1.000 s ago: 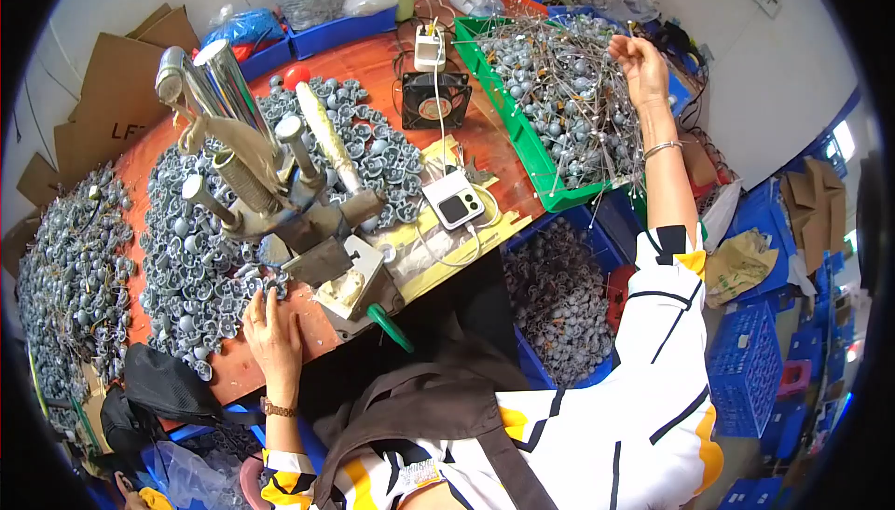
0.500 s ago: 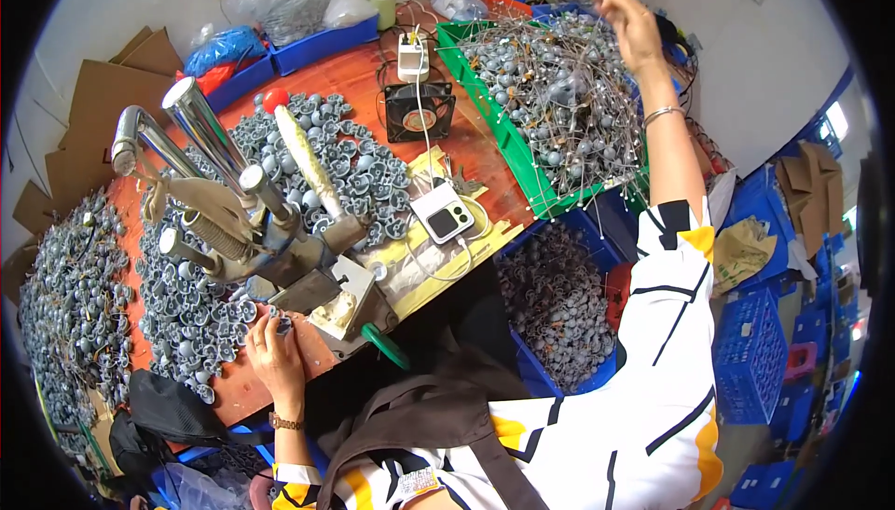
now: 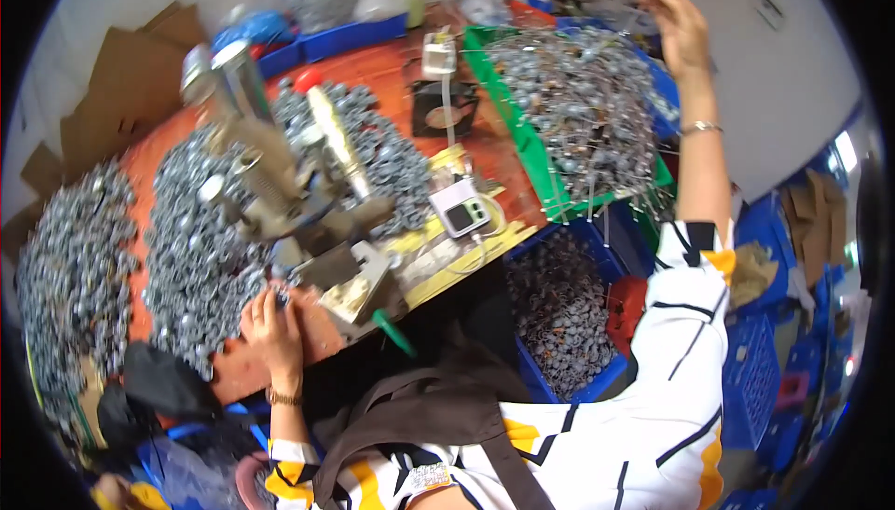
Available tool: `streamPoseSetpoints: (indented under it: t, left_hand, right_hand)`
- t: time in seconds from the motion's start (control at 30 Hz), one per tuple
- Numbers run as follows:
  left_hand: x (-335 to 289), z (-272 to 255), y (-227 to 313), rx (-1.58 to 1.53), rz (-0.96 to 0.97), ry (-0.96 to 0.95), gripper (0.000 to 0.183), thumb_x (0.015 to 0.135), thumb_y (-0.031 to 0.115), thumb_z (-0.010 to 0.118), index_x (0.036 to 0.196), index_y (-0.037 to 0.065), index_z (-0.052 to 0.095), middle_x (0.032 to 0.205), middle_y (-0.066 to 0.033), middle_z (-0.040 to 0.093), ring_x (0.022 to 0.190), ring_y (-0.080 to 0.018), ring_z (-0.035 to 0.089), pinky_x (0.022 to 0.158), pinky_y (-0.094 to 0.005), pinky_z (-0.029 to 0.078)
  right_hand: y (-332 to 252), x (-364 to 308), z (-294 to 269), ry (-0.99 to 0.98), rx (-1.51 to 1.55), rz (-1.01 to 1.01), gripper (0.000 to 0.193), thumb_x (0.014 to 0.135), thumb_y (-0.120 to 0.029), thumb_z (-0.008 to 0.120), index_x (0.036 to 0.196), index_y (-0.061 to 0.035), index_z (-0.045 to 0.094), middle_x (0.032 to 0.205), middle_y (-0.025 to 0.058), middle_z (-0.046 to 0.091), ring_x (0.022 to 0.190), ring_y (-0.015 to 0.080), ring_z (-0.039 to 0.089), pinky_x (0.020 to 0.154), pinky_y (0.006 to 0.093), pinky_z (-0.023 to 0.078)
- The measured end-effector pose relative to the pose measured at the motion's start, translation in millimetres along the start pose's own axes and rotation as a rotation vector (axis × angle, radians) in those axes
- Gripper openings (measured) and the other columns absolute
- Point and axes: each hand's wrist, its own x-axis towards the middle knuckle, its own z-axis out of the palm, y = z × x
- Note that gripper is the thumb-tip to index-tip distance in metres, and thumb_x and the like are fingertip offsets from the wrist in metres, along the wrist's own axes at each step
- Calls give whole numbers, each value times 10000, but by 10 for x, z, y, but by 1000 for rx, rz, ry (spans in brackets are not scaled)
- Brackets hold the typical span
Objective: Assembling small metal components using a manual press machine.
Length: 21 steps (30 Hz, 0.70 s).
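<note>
My left hand (image 3: 272,331) rests at the table's near edge beside the hand press (image 3: 312,221). Its fingers are curled around a small grey plastic part (image 3: 282,298), mostly hidden by the fingertips. Past the far right corner of the green tray (image 3: 511,117), my right hand (image 3: 679,30) is raised with its fingers stretched out and slightly bent; no held thing shows in it. That tray is heaped with grey balls on thin metal pins (image 3: 587,104). Loose grey cup-shaped parts (image 3: 191,258) lie around the press, which has a red-knobbed, wrapped lever (image 3: 337,137).
A phone (image 3: 459,210) with a cable lies on yellowed paper near a small black fan (image 3: 445,109). Below the table edge stands a blue bin (image 3: 597,381) of grey parts. Another grey pile (image 3: 75,277) spreads at far left. A green handle (image 3: 393,331) juts from the press.
My right hand has moved up and to the right, away from the green tray. The whole view has shifted slightly and blurred. My left hand stays by the press with the grey part.
</note>
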Motion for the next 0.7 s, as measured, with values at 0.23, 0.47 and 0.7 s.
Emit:
streamPoseSetpoints:
  t: [0.23, 0.47, 0.7]
  left_hand:
    - [95, -16, 139, -605, -113, 129, 307, 759, -40, 686, 1056, 38, 669, 1156, -115, 599, 1048, -263, 581, 889, -352, 475]
    - [36, -14, 720, -720, -52, 13, 293, 729, 10, 739, 1008, 94, 708, 1119, -101, 622, 996, -256, 592, 814, -343, 492]
    - [181, 121, 765, -776, 21, -187, 228, 745, 108, 735, 969, 92, 699, 1027, -98, 658, 1026, -323, 566, 917, -422, 420]
  right_hand:
    - [-681, -579, 431, -32, 163, 7, 336, 996, -215, 457, 1215, 18, 559, 1212, 162, 591, 1121, 226, 567, 1005, 345, 435]
    - [-586, -1824, 1535, -251, 238, 119, 234, 958, -138, 541, 1130, 18, 567, 864, 85, 591, 771, 147, 557, 716, 270, 463]
    - [-681, -2823, 2158, -252, 472, 554, 131, 819, 18, 645, 836, -12, 518, 717, 184, 652, 556, 202, 636, 519, 284, 545]
